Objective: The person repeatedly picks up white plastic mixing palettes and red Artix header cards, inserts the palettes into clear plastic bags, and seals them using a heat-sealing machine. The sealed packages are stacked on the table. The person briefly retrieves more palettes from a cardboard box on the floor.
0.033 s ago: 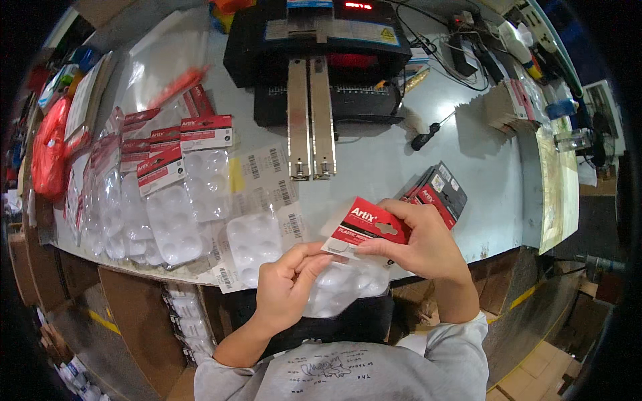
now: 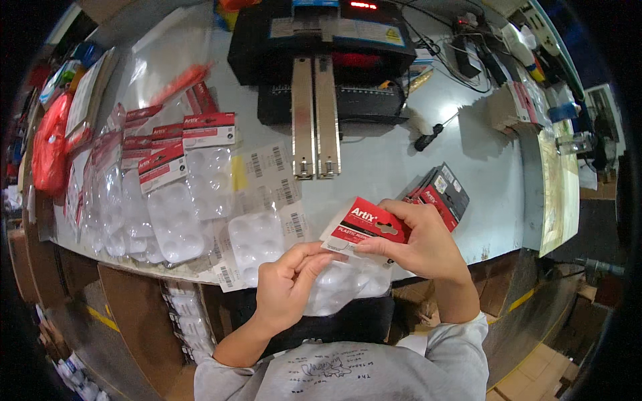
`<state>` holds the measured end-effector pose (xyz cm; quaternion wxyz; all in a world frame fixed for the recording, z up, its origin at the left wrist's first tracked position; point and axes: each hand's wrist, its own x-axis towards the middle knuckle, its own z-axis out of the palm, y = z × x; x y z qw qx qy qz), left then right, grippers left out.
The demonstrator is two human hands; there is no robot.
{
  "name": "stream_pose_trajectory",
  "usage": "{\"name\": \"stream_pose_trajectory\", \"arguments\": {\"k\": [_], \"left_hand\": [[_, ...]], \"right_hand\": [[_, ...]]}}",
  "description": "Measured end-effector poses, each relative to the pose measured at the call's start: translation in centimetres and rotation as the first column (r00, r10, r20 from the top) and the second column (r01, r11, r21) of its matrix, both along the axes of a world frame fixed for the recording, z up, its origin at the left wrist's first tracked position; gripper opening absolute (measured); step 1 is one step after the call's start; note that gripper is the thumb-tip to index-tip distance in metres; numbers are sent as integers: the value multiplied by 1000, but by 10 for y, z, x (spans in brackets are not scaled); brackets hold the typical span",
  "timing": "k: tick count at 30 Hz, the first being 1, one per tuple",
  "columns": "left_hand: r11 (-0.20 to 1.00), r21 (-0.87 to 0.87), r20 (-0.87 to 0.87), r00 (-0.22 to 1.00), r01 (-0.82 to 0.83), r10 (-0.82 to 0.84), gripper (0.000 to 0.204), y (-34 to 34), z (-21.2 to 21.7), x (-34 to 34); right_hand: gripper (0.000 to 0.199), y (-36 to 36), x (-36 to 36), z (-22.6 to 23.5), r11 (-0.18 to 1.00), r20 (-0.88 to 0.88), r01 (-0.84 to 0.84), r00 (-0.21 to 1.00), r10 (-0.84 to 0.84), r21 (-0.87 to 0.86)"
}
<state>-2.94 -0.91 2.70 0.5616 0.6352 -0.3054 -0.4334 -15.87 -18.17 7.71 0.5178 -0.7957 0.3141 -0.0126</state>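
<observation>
My right hand (image 2: pixel 428 242) is closed on a red-and-white header card (image 2: pixel 366 222) with a hanging hole, thumb in front and fingers behind. Below the card a white plastic paint palette (image 2: pixel 341 289) with round wells hangs in clear film at the table's front edge. My left hand (image 2: pixel 286 286) pinches thumb and forefinger together at the card's lower left corner, apparently on the clear bag; its fingertips partly hide the grip. Another white palette (image 2: pixel 255 242) lies on barcode label sheets (image 2: pixel 292 194) to the left. More header cards (image 2: pixel 438 194) are stacked just beyond my right hand.
Bagged palettes with red cards (image 2: pixel 175 224) crowd the left side. A black machine (image 2: pixel 321 43) with two metal rails (image 2: pixel 315 120) stands at the back. A black-handled screwdriver (image 2: pixel 428 139) lies right of it. Stacked cards (image 2: pixel 511 107), cables and a red bag (image 2: pixel 52 144) sit near the edges.
The view has shifted very slightly. Both hands keep the same hold, with no clear movement of the card or palette.
</observation>
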Motion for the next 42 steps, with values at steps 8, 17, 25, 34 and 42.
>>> {"name": "stream_pose_trajectory", "arguments": {"k": [8, 17, 25, 34, 42], "left_hand": [[996, 88, 21, 999, -35, 33, 14, 3, 1, 11], [997, 68, 84, 996, -45, 39, 15, 2, 2, 12], [921, 58, -3, 923, -384, 385, 18, 6, -18, 12], [907, 74, -64, 906, -414, 419, 21, 9, -34, 20], [916, 120, 225, 909, -383, 350, 24, -34, -46, 40]], "right_hand": [[32, 2, 15, -9, 997, -6, -64, 998, 64, 42], [35, 2, 20, -6, 993, -6, -110, 994, 111, 39], [22, 2, 2, -29, 907, -139, 110, 989, -58, 406], [20, 13, 3, -51, 758, -65, 170, 984, -167, 629], [19, -1, 35, -77, 691, -22, 320, 915, -403, 648]]}}
